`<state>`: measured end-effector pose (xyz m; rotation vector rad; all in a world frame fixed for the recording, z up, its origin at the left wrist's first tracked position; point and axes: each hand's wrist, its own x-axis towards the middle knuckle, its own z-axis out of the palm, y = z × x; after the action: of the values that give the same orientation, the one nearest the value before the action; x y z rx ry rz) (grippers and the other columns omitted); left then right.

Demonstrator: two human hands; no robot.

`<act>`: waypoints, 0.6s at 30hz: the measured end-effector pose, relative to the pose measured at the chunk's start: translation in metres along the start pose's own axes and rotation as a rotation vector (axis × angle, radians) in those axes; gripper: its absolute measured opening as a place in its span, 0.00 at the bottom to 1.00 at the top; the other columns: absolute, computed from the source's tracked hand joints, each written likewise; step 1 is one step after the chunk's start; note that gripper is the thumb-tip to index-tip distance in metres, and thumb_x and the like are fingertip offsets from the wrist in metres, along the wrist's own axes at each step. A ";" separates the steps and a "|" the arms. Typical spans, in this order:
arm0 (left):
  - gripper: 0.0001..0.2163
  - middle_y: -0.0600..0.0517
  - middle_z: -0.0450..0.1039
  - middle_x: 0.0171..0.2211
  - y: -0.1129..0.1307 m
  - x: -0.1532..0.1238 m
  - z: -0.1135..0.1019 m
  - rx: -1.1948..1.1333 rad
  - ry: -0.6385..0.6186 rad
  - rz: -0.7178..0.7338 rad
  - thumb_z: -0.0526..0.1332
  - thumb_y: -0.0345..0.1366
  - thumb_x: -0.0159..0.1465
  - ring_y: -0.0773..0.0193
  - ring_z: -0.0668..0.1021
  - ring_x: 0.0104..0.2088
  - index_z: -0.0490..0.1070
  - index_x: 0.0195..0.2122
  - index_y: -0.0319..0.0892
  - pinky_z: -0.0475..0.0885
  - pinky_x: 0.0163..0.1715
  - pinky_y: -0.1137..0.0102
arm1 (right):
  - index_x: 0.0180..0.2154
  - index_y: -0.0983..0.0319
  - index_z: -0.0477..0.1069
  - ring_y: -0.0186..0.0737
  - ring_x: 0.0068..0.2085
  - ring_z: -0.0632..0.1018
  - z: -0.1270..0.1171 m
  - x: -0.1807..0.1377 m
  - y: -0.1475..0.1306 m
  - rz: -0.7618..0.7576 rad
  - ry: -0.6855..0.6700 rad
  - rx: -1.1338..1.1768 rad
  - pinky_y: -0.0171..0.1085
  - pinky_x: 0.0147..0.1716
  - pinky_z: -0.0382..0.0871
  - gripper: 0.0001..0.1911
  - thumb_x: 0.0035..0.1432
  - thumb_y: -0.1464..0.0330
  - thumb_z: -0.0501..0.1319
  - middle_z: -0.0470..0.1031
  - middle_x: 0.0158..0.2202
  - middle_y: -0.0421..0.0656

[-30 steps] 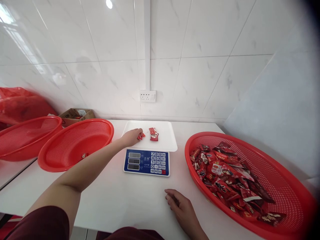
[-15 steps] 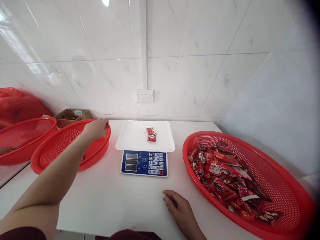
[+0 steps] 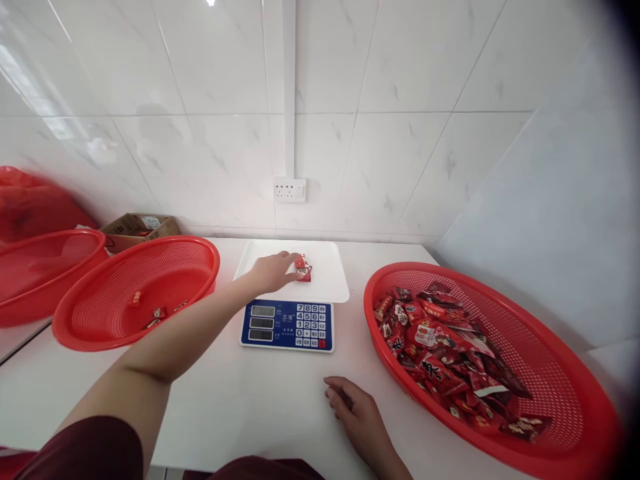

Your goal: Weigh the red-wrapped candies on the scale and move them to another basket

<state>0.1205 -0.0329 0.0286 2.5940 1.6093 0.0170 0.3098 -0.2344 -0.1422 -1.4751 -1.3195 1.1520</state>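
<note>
My left hand reaches over the white pan of a digital scale. Its thumb and fingers are apart, with the fingertips at a small pile of red candy packets on the pan. I cannot see a packet lifted between them. On the tabletop in front of the scale rests my right hand, fingers loosely curved and apart, with nothing visible in it. To its right stands a large red basket holding many red and dark wrapped packets.
A second red basket at the left has several small packets inside. Further left are another red basket, a red bag and an open cardboard box. Behind the white table rises a tiled wall with a socket.
My left hand has moved right from the left basket's rim to the packets on the scale pan. My right hand stays in place. The view has shifted slightly.
</note>
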 end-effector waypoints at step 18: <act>0.13 0.50 0.66 0.49 -0.018 -0.013 -0.020 -0.004 0.262 -0.092 0.52 0.33 0.59 0.57 0.72 0.46 0.66 0.45 0.46 0.69 0.36 0.69 | 0.36 0.42 0.74 0.53 0.36 0.78 -0.005 -0.002 -0.009 -0.056 -0.048 -0.082 0.48 0.35 0.74 0.11 0.51 0.58 0.56 0.78 0.34 0.36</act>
<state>0.0979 -0.0353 0.0480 2.6012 1.8055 0.3680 0.3122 -0.2354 -0.1323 -1.4678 -1.4475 1.1150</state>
